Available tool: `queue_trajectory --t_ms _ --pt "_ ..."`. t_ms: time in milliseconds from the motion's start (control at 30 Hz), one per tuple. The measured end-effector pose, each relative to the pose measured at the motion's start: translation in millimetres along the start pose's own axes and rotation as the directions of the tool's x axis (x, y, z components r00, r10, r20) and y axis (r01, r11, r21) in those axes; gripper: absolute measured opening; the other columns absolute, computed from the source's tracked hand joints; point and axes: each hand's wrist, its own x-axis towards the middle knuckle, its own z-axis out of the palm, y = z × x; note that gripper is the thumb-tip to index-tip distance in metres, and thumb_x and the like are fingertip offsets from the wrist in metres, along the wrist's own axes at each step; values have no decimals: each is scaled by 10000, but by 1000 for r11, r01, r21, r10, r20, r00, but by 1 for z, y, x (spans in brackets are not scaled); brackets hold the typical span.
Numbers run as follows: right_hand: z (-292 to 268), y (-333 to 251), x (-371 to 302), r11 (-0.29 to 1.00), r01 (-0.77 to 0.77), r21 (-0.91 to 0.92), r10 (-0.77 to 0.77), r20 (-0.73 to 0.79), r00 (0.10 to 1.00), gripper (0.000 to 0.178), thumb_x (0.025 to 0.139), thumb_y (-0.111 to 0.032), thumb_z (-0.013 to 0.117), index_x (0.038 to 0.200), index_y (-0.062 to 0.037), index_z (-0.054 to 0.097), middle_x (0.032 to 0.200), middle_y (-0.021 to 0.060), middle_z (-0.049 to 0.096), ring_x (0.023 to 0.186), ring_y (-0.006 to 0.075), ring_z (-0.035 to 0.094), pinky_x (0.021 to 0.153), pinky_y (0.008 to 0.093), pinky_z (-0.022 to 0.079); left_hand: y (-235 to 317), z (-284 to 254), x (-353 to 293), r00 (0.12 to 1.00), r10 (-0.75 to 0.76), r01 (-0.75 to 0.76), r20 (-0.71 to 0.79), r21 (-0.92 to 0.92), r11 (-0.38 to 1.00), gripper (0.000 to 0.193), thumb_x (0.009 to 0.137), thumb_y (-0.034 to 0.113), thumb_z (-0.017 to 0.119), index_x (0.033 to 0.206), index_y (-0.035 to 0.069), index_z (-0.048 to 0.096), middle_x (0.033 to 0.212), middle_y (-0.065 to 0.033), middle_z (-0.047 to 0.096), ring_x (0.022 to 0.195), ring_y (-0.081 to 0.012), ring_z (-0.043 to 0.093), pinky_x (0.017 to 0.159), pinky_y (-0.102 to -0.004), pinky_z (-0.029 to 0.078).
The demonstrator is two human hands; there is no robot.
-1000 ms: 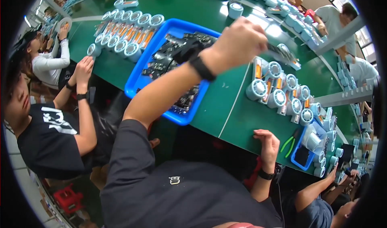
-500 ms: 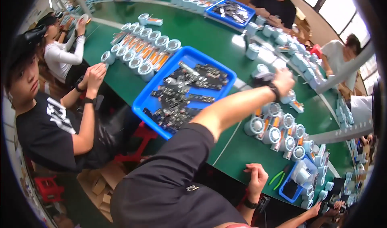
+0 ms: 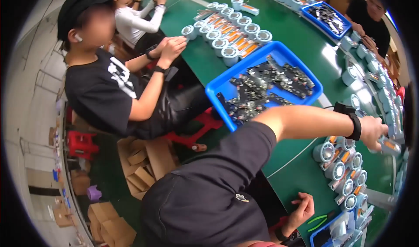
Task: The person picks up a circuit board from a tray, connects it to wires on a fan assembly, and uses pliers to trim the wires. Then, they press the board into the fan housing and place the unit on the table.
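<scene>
My left hand (image 3: 373, 132), black band on the wrist, reaches across the green table. Its fingers are closed on a light-blue fan housing (image 3: 389, 145) with a flat handle; blur and the view's edge hide details. Nearer me, several similar round housings with orange strips (image 3: 337, 170) stand in a close cluster. My right hand (image 3: 303, 208) hovers at the table's near edge, loosely curled with fingers apart and nothing visible in it. Beside it lie green-handled cutters (image 3: 317, 221) and a small blue tray (image 3: 315, 240) with light-blue pieces.
A large blue tray (image 3: 211, 91) of dark circuit boards stands under my left arm. Beyond it are rows of light-blue housings (image 3: 230, 53). At the left sits a co-worker in black (image 3: 98, 90). Cardboard boxes (image 3: 150, 164) and a red stool (image 3: 82, 145) are on the floor.
The view has swung left, so the table contents appear farther right. My left hand has come down and rightward to the light-blue fan housing. My right hand remains near the table edge, fingers slightly more extended.
</scene>
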Motion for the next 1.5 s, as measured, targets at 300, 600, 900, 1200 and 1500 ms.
queue_trajectory --t_ms 300,600,900,1200,1500 --pt "-22 14 -1 946 -77 315 77 13 997 332 1108 -198 501 935 54 631 962 114 643 664 108 555 614 224 452 89 -91 -206 830 435 -499 348 114 859 251 830 234 742 1063 175 671 1089 -138 593 798 -382 688 659 -485 570" --pt "-4 7 -10 963 -69 262 47 88 995 329 1115 -200 496 942 52 617 966 110 636 690 111 544 640 222 443 42 -82 -294 918 183 -324 352 400 857 170 859 184 676 1028 165 660 1173 -129 587 851 -315 658 631 -426 538" --pt "11 11 -12 979 -73 188 65 47 997 325 1115 -191 493 948 51 631 969 110 648 707 113 550 635 217 440 21 -109 -335 985 157 -102 -70 499 861 398 884 241 687 1262 128 633 1320 -171 549 1139 -365 580 917 -499 506" --pt "28 -3 -10 990 -72 123 68 32 997 344 1091 -233 539 936 54 647 964 115 661 637 129 567 585 226 453 -20 -157 -403 920 -190 385 -344 692 611 559 864 432 735 1298 94 633 1371 -188 539 1371 -441 387 1119 -608 306" --pt "33 55 42 996 -64 67 56 121 991 317 1086 -212 542 986 57 677 991 142 695 697 147 617 630 248 490 -75 -139 -365 905 -160 394 -393 636 664 114 879 236 739 981 186 747 1034 23 702 1250 -287 528 1117 -583 256"
